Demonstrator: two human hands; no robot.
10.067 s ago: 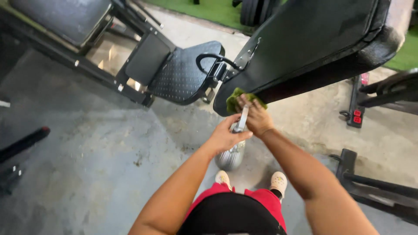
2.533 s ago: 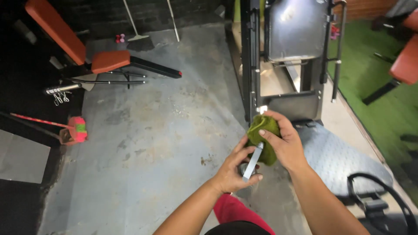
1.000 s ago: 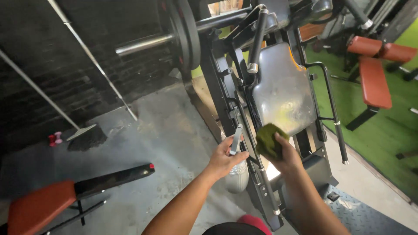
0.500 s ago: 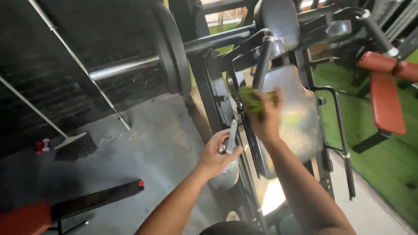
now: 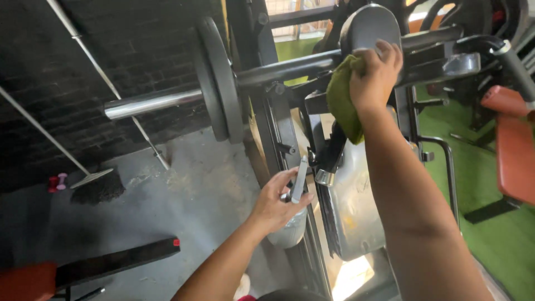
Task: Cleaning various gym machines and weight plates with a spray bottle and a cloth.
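At the far left, two small pink dumbbells point(image 5: 56, 181) lie on the grey concrete floor point(image 5: 167, 223) beside a broom head point(image 5: 99, 185) whose long handle slants up against the dark brick wall point(image 5: 72, 111). Near the bottom left edge, a bench with an orange pad point(image 5: 25, 280) and a black bar stands on the floor. Right of these, a chrome bar sleeve point(image 5: 151, 102) carries a black weight plate point(image 5: 218, 86) on the black machine frame point(image 5: 273, 128).

The left hand point(image 5: 278, 203) is low in the middle, its fingers curled around the handle of a silver spray bottle point(image 5: 292, 226); the bottle's flat lever point(image 5: 301, 177) stands up between thumb and fingers, and its rounded body hangs below the palm, just beside the frame.

The right hand point(image 5: 374, 72) reaches up and far, fingers closed on a green cloth point(image 5: 341, 103) and pressing it against the round grey head pad point(image 5: 365, 28) at the machine's top. The cloth hangs down over the wrist side. Below the arm sits the grey back pad point(image 5: 351, 206).

Far right, an orange-padded bench point(image 5: 515, 150) stands on green turf point(image 5: 501, 234).
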